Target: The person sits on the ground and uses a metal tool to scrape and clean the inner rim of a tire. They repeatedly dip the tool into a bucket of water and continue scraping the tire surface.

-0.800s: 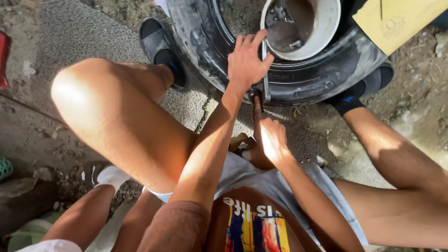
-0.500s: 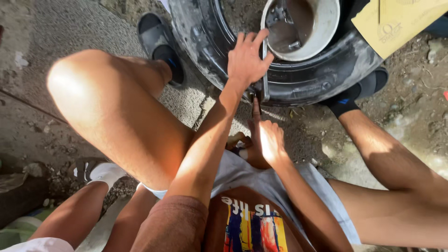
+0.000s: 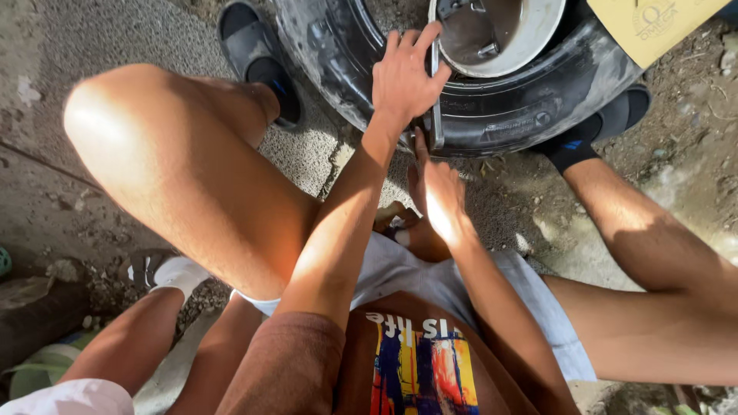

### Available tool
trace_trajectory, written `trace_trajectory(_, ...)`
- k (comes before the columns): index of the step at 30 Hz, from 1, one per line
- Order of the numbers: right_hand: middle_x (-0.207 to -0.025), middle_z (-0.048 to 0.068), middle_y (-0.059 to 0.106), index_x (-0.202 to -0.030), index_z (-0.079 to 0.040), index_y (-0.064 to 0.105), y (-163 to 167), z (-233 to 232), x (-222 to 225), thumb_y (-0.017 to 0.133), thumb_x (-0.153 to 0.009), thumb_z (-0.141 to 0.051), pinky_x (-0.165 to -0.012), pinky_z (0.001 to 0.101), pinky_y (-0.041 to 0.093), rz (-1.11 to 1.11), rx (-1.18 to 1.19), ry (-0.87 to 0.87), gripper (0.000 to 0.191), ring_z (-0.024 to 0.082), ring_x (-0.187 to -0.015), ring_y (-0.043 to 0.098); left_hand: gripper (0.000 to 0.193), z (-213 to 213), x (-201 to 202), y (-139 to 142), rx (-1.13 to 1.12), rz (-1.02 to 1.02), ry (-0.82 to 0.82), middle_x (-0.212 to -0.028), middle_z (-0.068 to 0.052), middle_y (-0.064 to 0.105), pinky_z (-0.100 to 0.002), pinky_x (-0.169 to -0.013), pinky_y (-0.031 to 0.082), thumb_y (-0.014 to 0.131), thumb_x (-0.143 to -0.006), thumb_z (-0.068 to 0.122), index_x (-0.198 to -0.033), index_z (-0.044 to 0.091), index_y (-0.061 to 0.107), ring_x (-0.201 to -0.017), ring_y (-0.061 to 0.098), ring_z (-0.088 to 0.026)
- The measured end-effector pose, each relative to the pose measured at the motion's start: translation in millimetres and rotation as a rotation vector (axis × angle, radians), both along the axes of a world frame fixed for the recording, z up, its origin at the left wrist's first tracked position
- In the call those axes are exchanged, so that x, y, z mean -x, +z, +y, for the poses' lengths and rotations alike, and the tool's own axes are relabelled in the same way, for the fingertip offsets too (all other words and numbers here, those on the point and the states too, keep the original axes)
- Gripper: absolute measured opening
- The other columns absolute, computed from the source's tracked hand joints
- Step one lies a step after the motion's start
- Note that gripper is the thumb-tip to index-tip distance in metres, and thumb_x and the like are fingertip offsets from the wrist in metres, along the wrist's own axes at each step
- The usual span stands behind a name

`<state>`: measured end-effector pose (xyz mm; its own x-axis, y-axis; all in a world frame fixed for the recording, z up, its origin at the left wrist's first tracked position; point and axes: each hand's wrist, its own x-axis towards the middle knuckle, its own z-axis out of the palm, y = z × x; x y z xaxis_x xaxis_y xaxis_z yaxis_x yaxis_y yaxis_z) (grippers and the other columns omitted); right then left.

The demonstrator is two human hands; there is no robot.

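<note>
Head cam looks steeply down, close over lap toward tyre [image 3: 492,123]

shirt [image 3: 296,361]: brown, colourful print | shorts [image 3: 415,273]: pale grey | socks [image 3: 573,146]: black | sandals [image 3: 242,34]: dark

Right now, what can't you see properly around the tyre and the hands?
Head view only:
- Tyre: its far half is cut off by the top edge.
- Metal bar: its lower end is hidden behind the two hands.
- Right hand: its fingertips are tucked under the left hand, so its grip is unclear.
- White rim: top cut off by the edge.
</note>
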<state>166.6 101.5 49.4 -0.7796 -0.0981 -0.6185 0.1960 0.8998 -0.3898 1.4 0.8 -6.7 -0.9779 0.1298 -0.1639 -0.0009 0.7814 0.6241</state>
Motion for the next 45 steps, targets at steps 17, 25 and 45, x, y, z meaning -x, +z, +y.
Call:
trace_trajectory(17, -0.081, 0.027, 0.071, -0.165, -0.004, 0.012, 17.9, -1.8, 21.6, 0.056, -0.095, -0.007, -0.068, 0.0577, 0.057, -0.058, -0.022, 0.072, 0.083, 0.046, -0.073, 0.071, 0.054, 1.8, -0.9, -1.5, 0.024, 0.067, -0.011, -0.121, -0.01, 0.067, -0.05, -0.076, 0.057, 0.065, -0.082, 0.039, -0.133, 0.025, 0.055, -0.117, 0.056, -0.035)
trace_trajectory(25, -0.081, 0.029, 0.07, -0.159, -0.001, 0.006, 25.5, -4.6, 25.7, 0.066, -0.075, -0.013, -0.067, 0.058, 0.056, -0.031, -0.067, 0.175, 0.104, 0.047, -0.072, 0.069, 0.052, 4.0, -2.8, -4.4, 0.021, 0.164, 0.025, -0.118, -0.008, 0.068, -0.048, -0.075, 0.059, 0.066, -0.081, 0.039, -0.13, 0.027, 0.056, -0.116, 0.057, -0.035)
trace_trajectory(45, -0.075, 0.024, 0.069, -0.164, 0.003, 0.01, 9.7, 0.6, 22.2, 0.048, -0.098, -0.003, -0.059, 0.0466, 0.059, -0.095, -0.074, 0.169, 0.076, 0.035, -0.063, 0.071, 0.056, 4.9, -6.1, -5.8, 0.002, 0.168, 0.012, -0.118, -0.007, 0.068, -0.047, -0.076, 0.058, 0.07, -0.079, 0.039, -0.131, 0.025, 0.056, -0.114, 0.058, -0.032)
